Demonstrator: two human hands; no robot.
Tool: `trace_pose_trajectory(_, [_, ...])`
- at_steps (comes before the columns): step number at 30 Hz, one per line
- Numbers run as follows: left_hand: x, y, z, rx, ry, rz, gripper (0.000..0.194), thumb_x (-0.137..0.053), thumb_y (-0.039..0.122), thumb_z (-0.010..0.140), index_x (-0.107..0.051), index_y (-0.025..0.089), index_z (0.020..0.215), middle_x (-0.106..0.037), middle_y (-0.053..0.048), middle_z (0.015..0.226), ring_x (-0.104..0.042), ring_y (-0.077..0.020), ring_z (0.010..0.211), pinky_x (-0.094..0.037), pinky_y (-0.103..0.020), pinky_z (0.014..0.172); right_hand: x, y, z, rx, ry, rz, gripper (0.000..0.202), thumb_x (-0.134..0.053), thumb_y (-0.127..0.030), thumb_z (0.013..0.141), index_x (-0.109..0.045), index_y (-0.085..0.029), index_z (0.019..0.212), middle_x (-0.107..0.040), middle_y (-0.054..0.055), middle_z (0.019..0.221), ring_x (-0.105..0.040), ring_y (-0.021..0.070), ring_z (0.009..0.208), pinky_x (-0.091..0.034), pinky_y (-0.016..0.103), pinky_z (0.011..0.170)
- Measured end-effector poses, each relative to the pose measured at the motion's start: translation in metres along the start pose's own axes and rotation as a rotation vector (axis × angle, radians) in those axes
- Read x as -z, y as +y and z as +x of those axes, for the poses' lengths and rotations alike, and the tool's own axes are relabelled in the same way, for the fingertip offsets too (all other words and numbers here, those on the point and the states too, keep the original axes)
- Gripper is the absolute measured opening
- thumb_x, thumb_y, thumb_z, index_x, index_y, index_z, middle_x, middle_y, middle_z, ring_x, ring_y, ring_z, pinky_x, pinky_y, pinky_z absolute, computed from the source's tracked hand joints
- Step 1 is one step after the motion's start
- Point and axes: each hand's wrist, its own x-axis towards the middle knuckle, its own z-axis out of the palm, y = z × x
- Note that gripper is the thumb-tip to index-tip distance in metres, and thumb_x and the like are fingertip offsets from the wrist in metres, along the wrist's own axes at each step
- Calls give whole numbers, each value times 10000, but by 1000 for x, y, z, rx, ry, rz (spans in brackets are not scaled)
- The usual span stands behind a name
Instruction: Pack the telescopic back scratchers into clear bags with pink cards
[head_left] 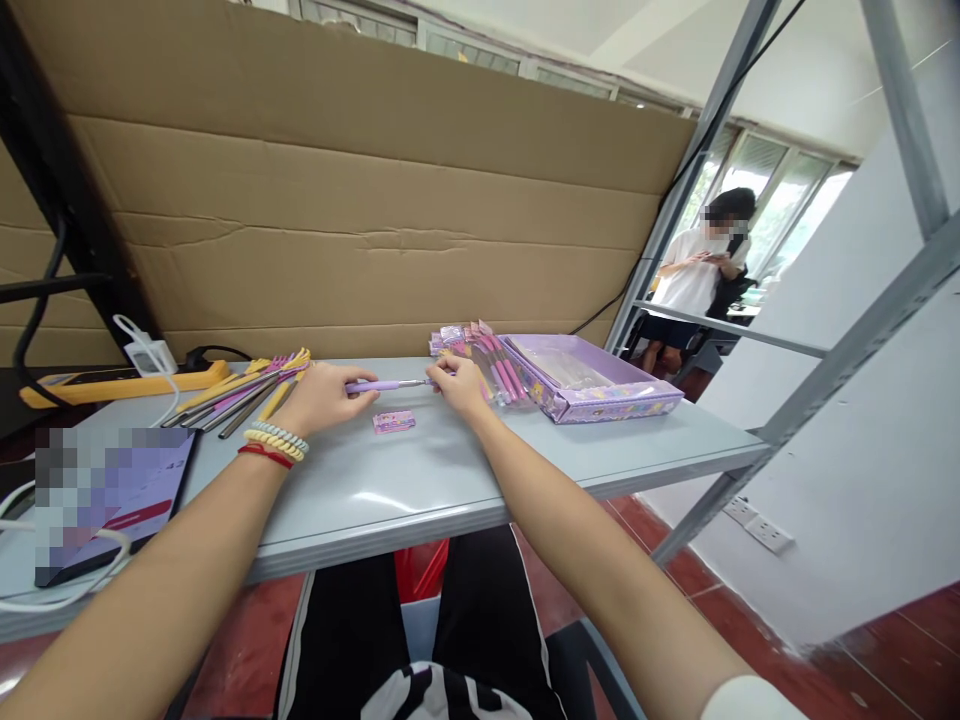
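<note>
A: Where is the slender lilac pen (pixel 386 385)?

B: Left of the open lilac box (pixel 607 407), apart from it, over the glossy, pale tabletop (pixel 427 485).

A: State of the hands?

B: The left hand (pixel 319 393) grasps the barrel. The right hand (pixel 459 385) pinches the slim, metallic-looking end; whether a separate small part sits between those fingertips, I cannot tell.

A: Recommended handling?

B: In my judgement, this is work at the tip. Steady the barrel with the left, keep both ends in one straight line and use light finger pressure; side load could bend the slim end.

A: Materials?

B: Barrel smooth, apparently plastic. Box shallow and rectangular, with printed, card-like walls. Just left of it, pink pens (pixel 508 368) in shiny clear wrapping. Further left of it, a small, flat pink-and-purple packet (pixel 394 422); further left again, a fanned bundle of slim rods (pixel 240 400), grey, yellow and pink.
</note>
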Motion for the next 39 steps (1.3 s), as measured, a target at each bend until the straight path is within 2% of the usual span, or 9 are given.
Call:
trace_pose_trajectory(5, [0,6,-1,-38,-96,-109,416,-496,426,766,-749,163,965,-746,-71,808,-639,-183,660,-456,-274,656,6,-2,1,-125,23,52,284,-571,-388,652,-407,-210,505,-410,-54,431,-451,98,422,-337,232,453])
trace_pose_trajectory(13, [3,4,0,-51,-56,-93,381,-518,424,770,-752,182,948,-739,-64,765,-635,-184,657,-453,-279,669,5,-1,0,-51,-1,72,309,-575,-433,652,-406,-211,519,-440,-39,459,-460,100,436,-343,232,444])
trace_pose_trajectory(18, [5,11,1,-34,-23,-145,365,-547,428,748,-755,185,923,-709,-49,690,-586,-162,608,-427,-272,627,13,5,5,-18,-27,202,185,-579,-325,618,-441,-205,582,-480,-49,450,-438,87,397,-307,213,408])
trace_pose_trajectory(20, [6,13,2,46,-67,-253,358,-573,439,724,-753,183,898,-670,-34,628,-537,-147,559,-393,-268,559,17,8,6,-30,-111,272,174,-612,-288,604,-469,-202,652,-534,-48,478,-423,78,377,-296,206,398])
trace_pose_trajectory(23, [7,12,5,281,-222,-527,294,-619,414,672,-733,170,790,-552,-6,506,-405,-111,449,-298,-266,452,19,11,7,-52,-246,305,256,-680,-313,605,-467,-200,689,-582,-36,519,-407,64,365,-288,199,391])
trace_pose_trajectory(27, [8,8,9,481,-314,-736,182,-647,343,615,-679,167,649,-452,7,453,-310,-90,413,-227,-274,428,12,11,6,-48,-297,322,328,-714,-364,589,-437,-206,664,-571,-41,499,-376,54,351,-277,201,380])
trace_pose_trajectory(31, [9,9,8,443,-210,-631,213,-659,364,609,-705,170,682,-493,-4,471,-377,-112,451,-258,-283,458,5,6,4,-41,-264,358,322,-708,-340,584,-423,-212,660,-565,-41,496,-364,52,349,-256,202,371])
trace_pose_trajectory(36, [9,18,2,203,45,-207,276,-643,418,648,-754,186,748,-603,-20,545,-500,-149,554,-338,-283,541,6,3,3,-113,-250,424,362,-736,-337,552,-409,-212,646,-564,-45,473,-318,35,327,-221,188,361])
trace_pose_trajectory(39, [6,14,1,125,110,-161,253,-634,397,651,-752,194,744,-595,-10,541,-488,-139,555,-329,-274,550,6,3,2,-165,-297,427,393,-755,-350,542,-402,-210,644,-570,-44,470,-309,32,324,-224,183,363])
